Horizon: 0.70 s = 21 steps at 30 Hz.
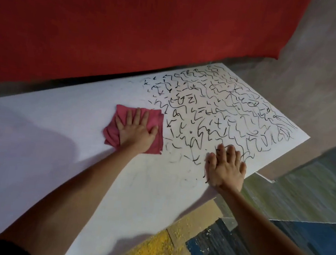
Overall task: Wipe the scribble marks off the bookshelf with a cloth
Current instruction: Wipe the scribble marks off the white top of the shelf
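Note:
The white top of the bookshelf [48, 126] stretches across the view. Black scribble marks [223, 112] cover its right half, while the left half shows only faint smears. A folded pink cloth [160, 136] lies at the left border of the scribbled area. My left hand [136, 131] presses flat on the cloth with fingers straight and spread. My right hand [226, 167] rests flat on the shelf near its front edge, over some marks, fingers straight.
A red wall [133, 22] rises right behind the shelf. Grey wall [326, 72] lies to the right. Below the front edge I see a floor with yellow and blue patches [190, 253] and a glass-like panel [301, 195].

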Each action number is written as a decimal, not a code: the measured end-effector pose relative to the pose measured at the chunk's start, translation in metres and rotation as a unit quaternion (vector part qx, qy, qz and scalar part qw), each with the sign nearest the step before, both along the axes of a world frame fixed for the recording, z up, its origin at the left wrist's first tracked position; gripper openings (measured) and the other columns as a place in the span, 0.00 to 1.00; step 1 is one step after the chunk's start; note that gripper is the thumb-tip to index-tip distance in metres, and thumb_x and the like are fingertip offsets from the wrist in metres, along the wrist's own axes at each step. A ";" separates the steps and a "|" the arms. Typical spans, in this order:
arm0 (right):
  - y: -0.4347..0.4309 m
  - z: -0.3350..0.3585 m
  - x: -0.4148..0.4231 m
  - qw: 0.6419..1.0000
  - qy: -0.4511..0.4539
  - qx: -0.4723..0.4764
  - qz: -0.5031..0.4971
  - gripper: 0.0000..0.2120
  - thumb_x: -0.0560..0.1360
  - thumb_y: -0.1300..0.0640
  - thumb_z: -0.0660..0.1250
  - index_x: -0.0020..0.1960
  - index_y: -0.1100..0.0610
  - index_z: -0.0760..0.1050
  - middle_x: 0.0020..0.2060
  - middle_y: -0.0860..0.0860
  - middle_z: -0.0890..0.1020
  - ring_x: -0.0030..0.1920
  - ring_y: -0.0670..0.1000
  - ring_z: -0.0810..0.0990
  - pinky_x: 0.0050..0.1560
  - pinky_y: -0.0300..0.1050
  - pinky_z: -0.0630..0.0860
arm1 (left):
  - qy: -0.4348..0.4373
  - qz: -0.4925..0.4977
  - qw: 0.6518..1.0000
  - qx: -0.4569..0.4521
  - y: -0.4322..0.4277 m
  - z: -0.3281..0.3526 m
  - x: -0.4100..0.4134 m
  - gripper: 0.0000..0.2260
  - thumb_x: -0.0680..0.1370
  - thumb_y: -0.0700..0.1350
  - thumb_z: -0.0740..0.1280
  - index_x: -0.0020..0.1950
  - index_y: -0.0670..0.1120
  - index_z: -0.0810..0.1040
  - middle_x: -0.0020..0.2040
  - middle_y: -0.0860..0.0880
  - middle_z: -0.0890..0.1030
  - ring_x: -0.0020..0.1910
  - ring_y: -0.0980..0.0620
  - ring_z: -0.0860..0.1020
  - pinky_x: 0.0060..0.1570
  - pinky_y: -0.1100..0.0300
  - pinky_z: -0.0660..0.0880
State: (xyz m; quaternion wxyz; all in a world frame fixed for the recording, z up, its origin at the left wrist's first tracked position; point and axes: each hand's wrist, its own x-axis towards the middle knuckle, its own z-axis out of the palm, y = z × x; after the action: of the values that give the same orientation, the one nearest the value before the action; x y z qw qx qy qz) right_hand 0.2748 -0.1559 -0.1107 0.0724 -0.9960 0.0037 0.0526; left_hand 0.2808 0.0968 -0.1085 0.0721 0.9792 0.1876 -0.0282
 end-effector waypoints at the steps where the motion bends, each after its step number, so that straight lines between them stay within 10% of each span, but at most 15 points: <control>1: 0.000 0.000 0.000 1.000 -0.001 0.004 0.003 0.27 0.81 0.42 0.42 0.79 0.49 0.45 0.78 0.53 0.45 0.77 0.54 0.41 0.75 0.53 0.41 | -0.007 0.009 1.000 0.000 -0.008 0.000 -0.020 0.30 0.80 0.63 0.43 0.79 0.52 0.44 0.79 0.50 0.45 0.78 0.45 0.45 0.72 0.38 0.41; 6: -0.002 0.000 -0.003 1.000 0.001 0.010 0.012 0.28 0.81 0.42 0.41 0.79 0.50 0.44 0.78 0.54 0.45 0.77 0.56 0.42 0.75 0.54 0.42 | 0.008 -0.003 1.000 0.017 -0.038 0.002 -0.118 0.39 0.70 0.65 0.30 0.79 0.54 0.49 0.79 0.52 0.50 0.78 0.47 0.50 0.71 0.40 0.40; 11: -0.003 -0.001 -0.006 0.999 0.002 0.018 0.030 0.30 0.81 0.41 0.41 0.79 0.51 0.43 0.78 0.56 0.44 0.77 0.57 0.42 0.75 0.56 0.40 | -0.045 -0.029 0.998 0.034 -0.014 -0.008 -0.190 0.29 0.76 0.63 0.50 0.68 0.51 0.75 0.68 0.48 0.75 0.66 0.42 0.74 0.65 0.41 0.59; 17: -0.002 -0.001 -0.003 1.000 -0.010 0.021 0.020 0.30 0.80 0.40 0.41 0.79 0.51 0.47 0.78 0.55 0.47 0.77 0.56 0.43 0.75 0.56 0.42 | 0.018 0.130 0.991 0.007 0.027 0.007 -0.149 0.30 0.78 0.65 0.41 0.79 0.55 0.47 0.79 0.51 0.47 0.78 0.45 0.47 0.72 0.36 0.48; 21: 0.002 -0.003 0.000 0.999 -0.033 0.021 0.012 0.28 0.80 0.40 0.42 0.77 0.50 0.53 0.76 0.55 0.52 0.76 0.56 0.47 0.74 0.56 0.46 | 0.024 0.202 0.979 -0.015 0.001 0.009 -0.087 0.30 0.81 0.60 0.44 0.79 0.48 0.45 0.79 0.43 0.44 0.77 0.38 0.44 0.70 0.31 0.43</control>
State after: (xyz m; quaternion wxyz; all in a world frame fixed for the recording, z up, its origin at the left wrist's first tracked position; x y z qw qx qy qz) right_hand 0.2752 -0.1542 -0.1139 0.0931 -0.9954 -0.0119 0.0203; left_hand 0.1935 0.0974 -0.0994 0.0861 0.9191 0.3826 -0.0389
